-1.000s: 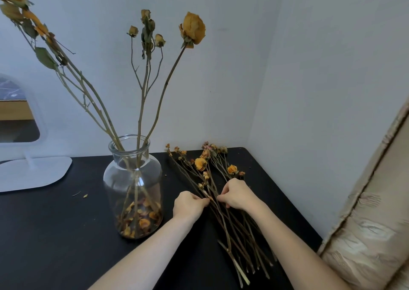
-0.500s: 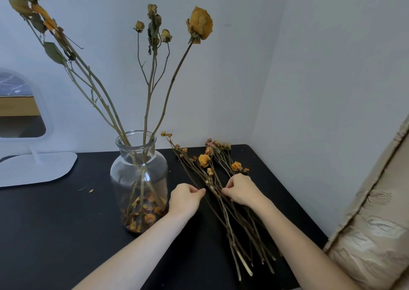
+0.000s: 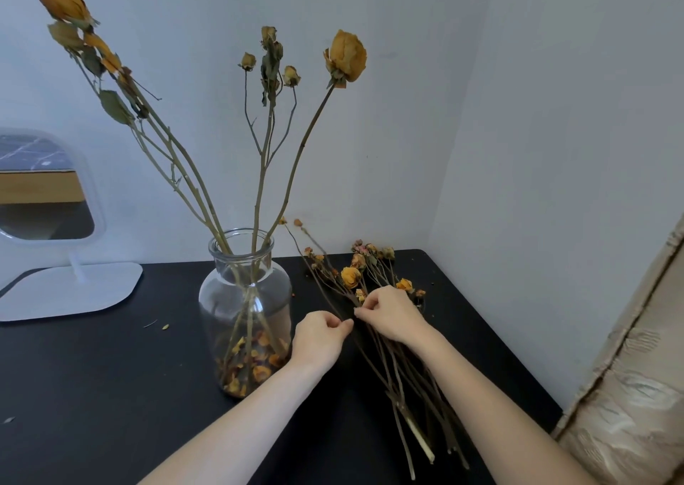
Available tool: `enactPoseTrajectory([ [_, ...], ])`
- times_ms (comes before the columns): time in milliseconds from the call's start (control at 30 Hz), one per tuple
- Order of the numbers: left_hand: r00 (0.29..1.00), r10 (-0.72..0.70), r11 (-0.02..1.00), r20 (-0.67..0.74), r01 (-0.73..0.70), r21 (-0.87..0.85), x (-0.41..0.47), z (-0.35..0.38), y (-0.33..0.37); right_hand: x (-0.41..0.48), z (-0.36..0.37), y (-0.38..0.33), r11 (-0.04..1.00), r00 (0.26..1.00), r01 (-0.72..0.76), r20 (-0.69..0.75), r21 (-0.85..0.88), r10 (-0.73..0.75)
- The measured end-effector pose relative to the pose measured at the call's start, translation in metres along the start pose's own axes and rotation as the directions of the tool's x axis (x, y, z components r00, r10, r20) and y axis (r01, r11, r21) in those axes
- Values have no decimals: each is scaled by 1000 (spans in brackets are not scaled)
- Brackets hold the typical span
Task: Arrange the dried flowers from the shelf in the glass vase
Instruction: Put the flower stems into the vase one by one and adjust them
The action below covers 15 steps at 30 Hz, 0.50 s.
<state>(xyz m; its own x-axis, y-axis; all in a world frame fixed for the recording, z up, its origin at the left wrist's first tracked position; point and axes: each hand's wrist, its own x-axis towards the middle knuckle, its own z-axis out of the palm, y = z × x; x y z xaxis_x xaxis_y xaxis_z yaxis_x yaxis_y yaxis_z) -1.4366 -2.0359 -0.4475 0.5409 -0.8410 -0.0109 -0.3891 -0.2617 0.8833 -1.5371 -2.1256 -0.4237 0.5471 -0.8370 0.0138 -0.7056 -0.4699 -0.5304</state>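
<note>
My left hand (image 3: 320, 340) and right hand (image 3: 392, 314), fingers (image 3: 371, 304) curled, pinched stems of dried flower bundle (image 3: 407, 384) lying on counter (image 3: 92, 373), near glass vase (image 3: 244, 299).

L hand (image 3: 318, 340), R hand (image 3: 388, 314) on stems (image 3: 393, 395)

Single view, head camera. I see the scene from the person's own eye height, facing forward and down over the black bench (image 3: 92, 392) into a corner of white walls (image 3: 555, 114). Both forearms enter from the bottom edge. The left hand (image 3: 318, 336) and right hand (image 3: 392, 314) sit near frame centre, close to the lens, over the dried flowers (image 3: 349, 277). The wide angle also takes in the vase (image 3: 244, 299) left of centre and a mirror (image 3: 44, 188) at the far left edge.
</note>
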Motion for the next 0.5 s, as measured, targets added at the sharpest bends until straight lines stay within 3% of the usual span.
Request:
enactPoseTrajectory([
  [300,999,40,992,37,-35,-120,-1,2,9,-2,-36,10,972,992,30,-123,235,-1],
  [500,989,144,966,38,-132,-223,-3,2,20,-2,-48,6,933,962,127,-271,336,-33],
])
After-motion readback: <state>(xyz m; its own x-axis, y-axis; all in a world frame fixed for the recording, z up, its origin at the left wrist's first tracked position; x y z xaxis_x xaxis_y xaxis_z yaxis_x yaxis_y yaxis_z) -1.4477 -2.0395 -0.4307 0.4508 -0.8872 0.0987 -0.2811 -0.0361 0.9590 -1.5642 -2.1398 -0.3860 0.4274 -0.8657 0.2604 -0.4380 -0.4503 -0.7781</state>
